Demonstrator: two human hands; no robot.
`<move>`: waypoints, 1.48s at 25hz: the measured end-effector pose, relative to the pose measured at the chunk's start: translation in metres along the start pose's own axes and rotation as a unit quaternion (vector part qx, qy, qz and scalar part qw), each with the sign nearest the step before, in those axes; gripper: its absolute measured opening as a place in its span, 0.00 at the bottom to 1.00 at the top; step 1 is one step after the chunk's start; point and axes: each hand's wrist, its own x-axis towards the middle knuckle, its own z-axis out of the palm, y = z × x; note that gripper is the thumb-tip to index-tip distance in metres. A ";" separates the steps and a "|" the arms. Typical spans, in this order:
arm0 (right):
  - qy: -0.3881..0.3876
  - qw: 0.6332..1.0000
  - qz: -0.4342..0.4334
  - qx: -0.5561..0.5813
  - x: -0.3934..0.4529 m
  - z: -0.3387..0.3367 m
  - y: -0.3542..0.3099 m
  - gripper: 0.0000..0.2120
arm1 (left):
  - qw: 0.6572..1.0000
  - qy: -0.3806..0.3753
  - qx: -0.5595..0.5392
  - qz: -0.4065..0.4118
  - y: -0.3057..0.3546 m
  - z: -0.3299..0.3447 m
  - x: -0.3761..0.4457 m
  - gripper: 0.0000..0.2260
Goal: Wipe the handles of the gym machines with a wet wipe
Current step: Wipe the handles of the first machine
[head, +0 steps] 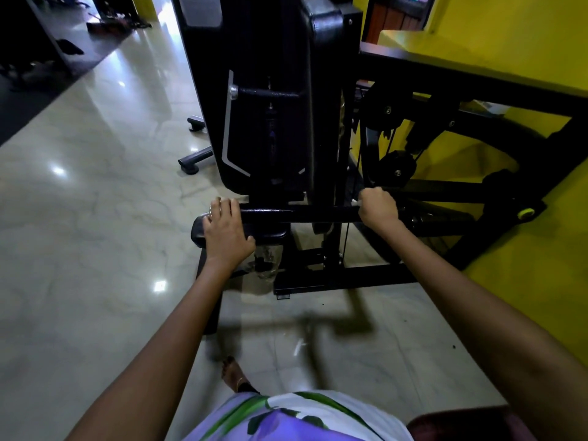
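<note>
Glossy marble floor (95, 202), left hand (227, 232) flat on black pad (270, 237), right hand (378, 210) gripping bar (302, 214), wipe unseen

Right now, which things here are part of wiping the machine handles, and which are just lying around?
Part of the job:
left hand, resting on the padded roller
right hand, gripping the black bar
No wipe is visible.

Just lying about:
pulley wheel
yellow knob
things on the far floor mat
</note>
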 end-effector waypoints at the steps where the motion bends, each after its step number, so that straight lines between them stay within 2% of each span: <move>1: -0.006 1.000 -0.006 0.004 0.001 -0.001 -0.012 0.09 | 1.000 0.000 -0.003 0.002 0.000 0.000 0.000 0.35; 6: -0.048 0.994 -0.068 0.068 0.010 -0.001 -0.078 0.08 | 1.000 -0.015 0.000 0.006 -0.001 -0.002 -0.001 0.36; 10: -0.083 0.984 -0.072 0.141 0.020 0.002 -0.121 0.07 | 1.000 -0.025 0.014 0.007 -0.001 -0.005 0.000 0.37; 17: -0.080 0.957 -0.090 0.265 0.022 0.011 -0.151 0.07 | 0.999 -0.039 0.029 0.013 -0.001 -0.008 0.001 0.39; 23: 0.013 0.904 -0.227 0.362 -0.013 0.031 -0.114 0.14 | 0.999 -0.020 0.049 0.013 -0.003 -0.006 0.000 0.37; 28: 0.106 0.886 -0.357 0.277 -0.020 0.036 -0.066 0.11 | 0.999 -0.015 0.047 0.006 -0.002 -0.007 0.000 0.35; 34: 0.166 0.899 -0.325 0.243 -0.028 0.040 -0.012 0.11 | 0.999 -0.007 0.048 0.009 -0.002 -0.007 0.000 0.34; 37: 0.186 0.912 -0.249 0.266 -0.032 0.050 0.009 0.15 | 0.999 -0.007 0.045 0.011 -0.003 -0.007 0.000 0.33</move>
